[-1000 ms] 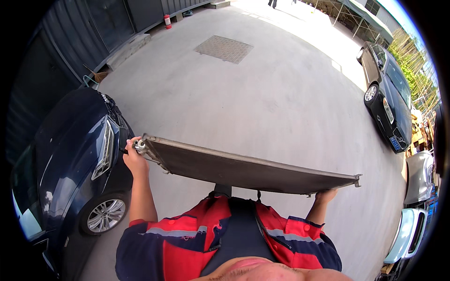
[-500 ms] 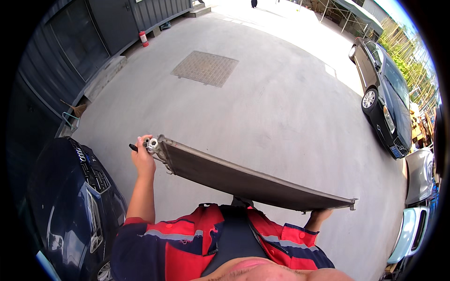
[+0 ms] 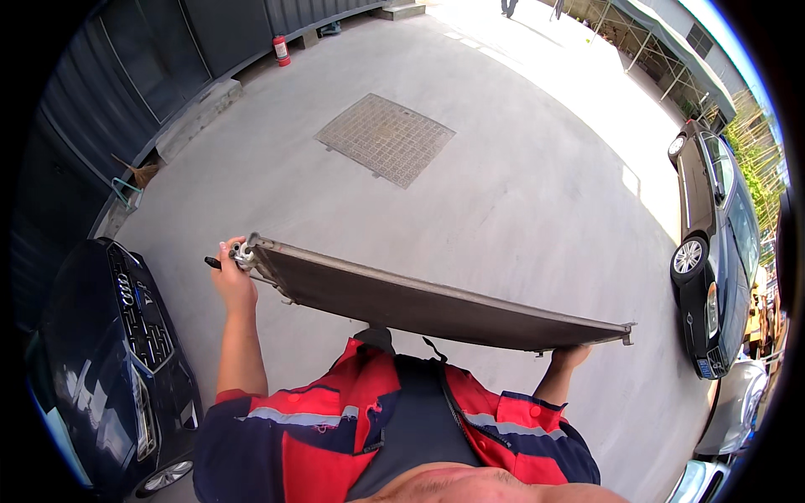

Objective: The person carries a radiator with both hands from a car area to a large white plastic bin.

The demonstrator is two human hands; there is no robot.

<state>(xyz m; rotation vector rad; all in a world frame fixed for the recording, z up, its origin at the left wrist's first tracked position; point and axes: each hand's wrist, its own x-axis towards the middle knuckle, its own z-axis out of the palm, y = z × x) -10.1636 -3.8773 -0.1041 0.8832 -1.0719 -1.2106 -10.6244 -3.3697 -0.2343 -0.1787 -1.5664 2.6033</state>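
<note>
A wide, thin car radiator [image 3: 419,307] with a dark face and a grey metal frame hangs across in front of my body, sloping down toward the right. My left hand [image 3: 233,272] is closed round its left end, beside silvery pipe fittings. A black-ended thing [image 3: 213,262] juts out from that hand; its kind is unclear. At the lower right end, my right hand [image 3: 572,357] grips the radiator from beneath, with its fingers mostly hidden behind the edge.
A dark blue car [image 3: 109,360] stands close on my left. Along the right are a black car [image 3: 708,251] and loose car panels [image 3: 734,407]. Ahead lies a metal ground cover [image 3: 387,138]; a red fire extinguisher [image 3: 281,51] stands by the dark wall. People's legs [image 3: 509,8] show far off.
I have moved forward over the concrete with the radiator in both hands. The ground cover looks nearer, and the view has swung slightly. Both hands keep their hold.
</note>
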